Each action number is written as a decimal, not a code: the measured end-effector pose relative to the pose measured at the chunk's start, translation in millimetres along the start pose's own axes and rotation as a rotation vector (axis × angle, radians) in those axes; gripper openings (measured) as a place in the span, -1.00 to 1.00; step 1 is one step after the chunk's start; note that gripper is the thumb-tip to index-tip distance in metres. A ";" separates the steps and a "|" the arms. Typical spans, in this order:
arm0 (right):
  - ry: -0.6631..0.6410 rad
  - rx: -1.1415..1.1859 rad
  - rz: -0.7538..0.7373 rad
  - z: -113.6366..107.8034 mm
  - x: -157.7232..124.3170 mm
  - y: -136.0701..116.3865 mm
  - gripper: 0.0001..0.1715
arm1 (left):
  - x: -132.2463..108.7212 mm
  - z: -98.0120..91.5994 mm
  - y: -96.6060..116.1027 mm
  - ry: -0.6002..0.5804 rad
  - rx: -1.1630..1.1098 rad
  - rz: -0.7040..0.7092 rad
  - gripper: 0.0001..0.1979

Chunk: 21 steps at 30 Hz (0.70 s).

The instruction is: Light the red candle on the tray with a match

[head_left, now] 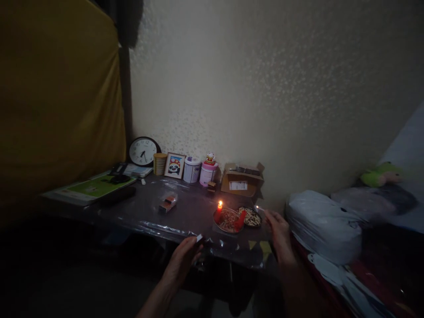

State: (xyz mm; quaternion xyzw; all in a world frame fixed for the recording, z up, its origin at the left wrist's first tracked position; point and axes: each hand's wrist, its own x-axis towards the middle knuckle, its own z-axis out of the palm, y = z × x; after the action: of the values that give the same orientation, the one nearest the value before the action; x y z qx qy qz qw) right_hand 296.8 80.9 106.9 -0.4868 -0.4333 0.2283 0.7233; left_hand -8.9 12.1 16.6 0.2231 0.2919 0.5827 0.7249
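My right hand pinches a thin matchstick whose tip glows, at the right of the table. In my left hand is a small matchbox, held near the table's front edge. A red candle burns upright at the left of a round dish filled with small reddish pieces. Another red object, seemingly a candle with no flame, leans at that dish's right side. Beside it sits a second dish of light and dark pieces, just left of the matchstick.
Along the wall stand a clock, a panda picture, two canisters and an open cardboard box. Small packs lie on the dark table. White bags are piled at the right.
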 end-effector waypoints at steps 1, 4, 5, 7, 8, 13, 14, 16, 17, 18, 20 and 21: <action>0.022 -0.054 0.014 -6.5 1.1 9.6 -0.70 | 0.4 -0.4 -0.9 0.004 0.010 -0.003 -0.74; 0.081 -0.198 0.040 -16.5 0.3 36.1 -0.73 | 0.9 -0.8 -2.7 0.011 0.043 -0.009 -0.76; 0.095 -0.238 0.044 -17.1 0.2 43.8 -0.73 | 1.0 -0.9 -3.1 0.013 0.054 -0.012 -0.76; 0.117 -0.308 0.048 -15.2 2.1 58.0 -0.72 | 1.5 -1.3 -4.0 0.016 0.073 -0.017 -0.75; 0.127 -0.340 0.051 -13.2 4.5 64.8 -0.72 | 2.1 -1.7 -4.6 0.013 0.079 -0.016 -0.75; 0.170 -0.477 0.065 -2.7 24.9 94.6 -0.70 | 6.7 -2.8 -7.6 -0.004 0.080 -0.028 -0.77; 0.179 -0.503 0.070 -1.7 28.6 98.8 -0.71 | 7.0 -2.3 -7.7 0.003 0.084 -0.041 -0.76; 0.190 -0.547 0.076 -0.9 33.5 105.1 -0.72 | 6.7 -0.6 -7.2 0.022 0.106 -0.067 -0.74; 0.189 -0.563 0.075 -0.8 34.7 107.2 -0.73 | 6.2 0.2 -6.9 0.028 0.121 -0.074 -0.73; 0.184 -0.576 0.072 -0.6 35.2 108.8 -0.72 | 5.6 1.0 -6.6 0.028 0.136 -0.074 -0.72; 0.165 -0.591 0.061 0.5 35.2 110.5 -0.71 | 4.8 1.7 -6.3 0.026 0.157 -0.076 -0.71; 0.153 -0.596 0.056 1.5 35.2 110.9 -0.71 | 4.7 1.7 -6.3 0.028 0.160 -0.078 -0.70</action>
State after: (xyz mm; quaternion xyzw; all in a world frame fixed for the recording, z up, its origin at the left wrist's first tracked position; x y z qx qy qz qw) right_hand 324.0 154.9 21.4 -0.7050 -0.4119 0.0735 0.5726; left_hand -2.5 15.3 12.9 0.2603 0.3562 0.5319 0.7228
